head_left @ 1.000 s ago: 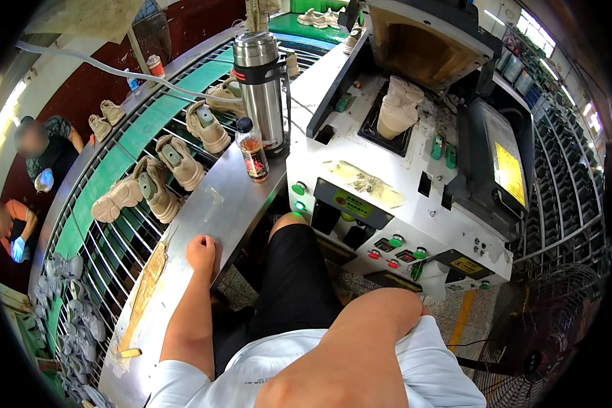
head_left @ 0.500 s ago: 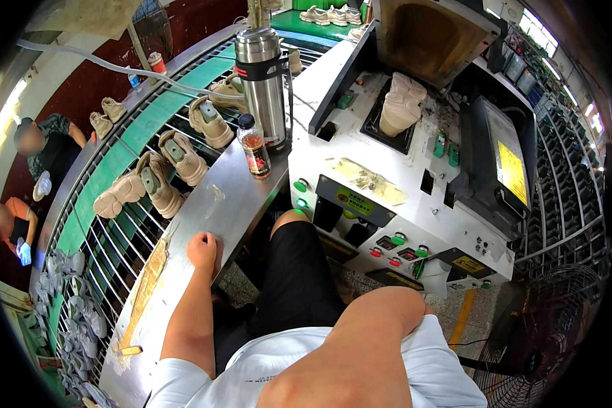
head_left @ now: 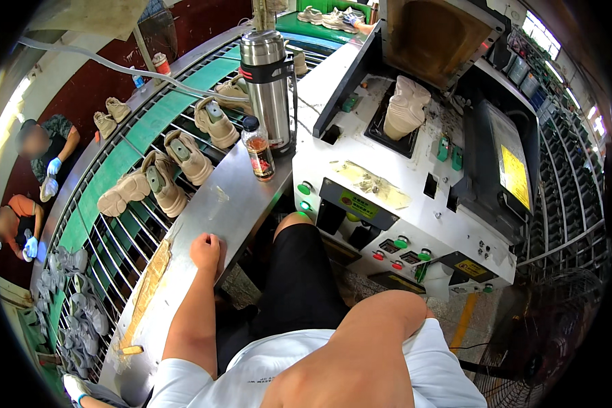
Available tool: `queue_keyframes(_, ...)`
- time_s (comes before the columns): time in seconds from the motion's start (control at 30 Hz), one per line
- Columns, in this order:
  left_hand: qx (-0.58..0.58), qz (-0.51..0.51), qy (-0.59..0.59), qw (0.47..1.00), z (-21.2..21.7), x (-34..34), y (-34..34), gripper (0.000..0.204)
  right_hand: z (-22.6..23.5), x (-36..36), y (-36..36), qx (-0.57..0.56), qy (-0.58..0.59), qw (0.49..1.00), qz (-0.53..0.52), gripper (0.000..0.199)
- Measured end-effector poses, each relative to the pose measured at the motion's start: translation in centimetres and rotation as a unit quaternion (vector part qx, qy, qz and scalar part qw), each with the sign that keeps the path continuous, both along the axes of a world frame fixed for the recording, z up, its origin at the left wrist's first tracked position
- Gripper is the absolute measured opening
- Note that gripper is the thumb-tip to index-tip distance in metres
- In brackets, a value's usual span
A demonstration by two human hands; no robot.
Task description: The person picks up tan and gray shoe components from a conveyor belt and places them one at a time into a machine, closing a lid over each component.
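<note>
My left hand (head_left: 205,251) rests closed in a loose fist on the metal ledge (head_left: 214,197), with nothing visible in it. My bent right arm crosses my chest; the back of my right hand (head_left: 319,384) seems to show at the lower edge, its fingers hidden. In front of me stands a white machine (head_left: 360,160) with its lid raised. A beige shoe (head_left: 406,109) sits toe-down in its black recess. On the ledge are a steel thermos (head_left: 264,88) and a bottle of dark drink (head_left: 258,151). Beside it, several beige shoes (head_left: 190,158) lie on a roller rack.
Grey shoes (head_left: 85,306) pile up at the near left of the rack. Two people with blue gloves (head_left: 53,166) work beyond it. A yellow-handled tool (head_left: 131,350) lies on the ledge. At right are a floor fan (head_left: 537,353), a black cover (head_left: 493,163) and a curved rack (head_left: 571,156).
My hands stay put; the view shifts slightly. Across the rack, the two people's arms have moved. A gloved hand appears at the lower left, and another person's hand at the shoes far back.
</note>
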State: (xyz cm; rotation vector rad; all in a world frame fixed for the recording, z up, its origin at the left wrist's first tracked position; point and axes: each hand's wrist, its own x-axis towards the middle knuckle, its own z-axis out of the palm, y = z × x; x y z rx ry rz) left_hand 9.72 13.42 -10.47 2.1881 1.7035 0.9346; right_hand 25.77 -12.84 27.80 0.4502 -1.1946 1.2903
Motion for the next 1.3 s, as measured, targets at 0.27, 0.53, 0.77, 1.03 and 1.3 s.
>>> queue_keyframes(0.27,-0.015,-0.004,0.003,1.0,0.6,0.3,-0.1,0.023,0.0,0.3,-0.1,0.01,-0.042,0.999,0.032,0.012)
queue_keyframes(0.53,-0.017,-0.003,0.001,1.0,0.6,0.3,-0.2,0.023,-1.9,0.0,1.8,0.078,0.037,0.995,0.058,0.015)
queue_keyframes(0.77,-0.01,-0.004,-0.015,1.0,0.2,0.0,-0.1,0.024,-4.7,3.8,2.9,-0.201,0.066,0.977,-0.006,0.049)
queue_keyframes(1.03,-0.007,0.006,-0.008,1.0,-0.1,-0.6,0.0,0.025,-6.3,4.2,3.4,-0.244,0.068,0.964,-0.075,0.05)
queue_keyframes(1.3,0.008,0.004,-0.021,1.0,0.4,0.3,-0.5,0.025,-5.9,4.6,2.6,-0.219,0.064,0.971,-0.066,0.047)
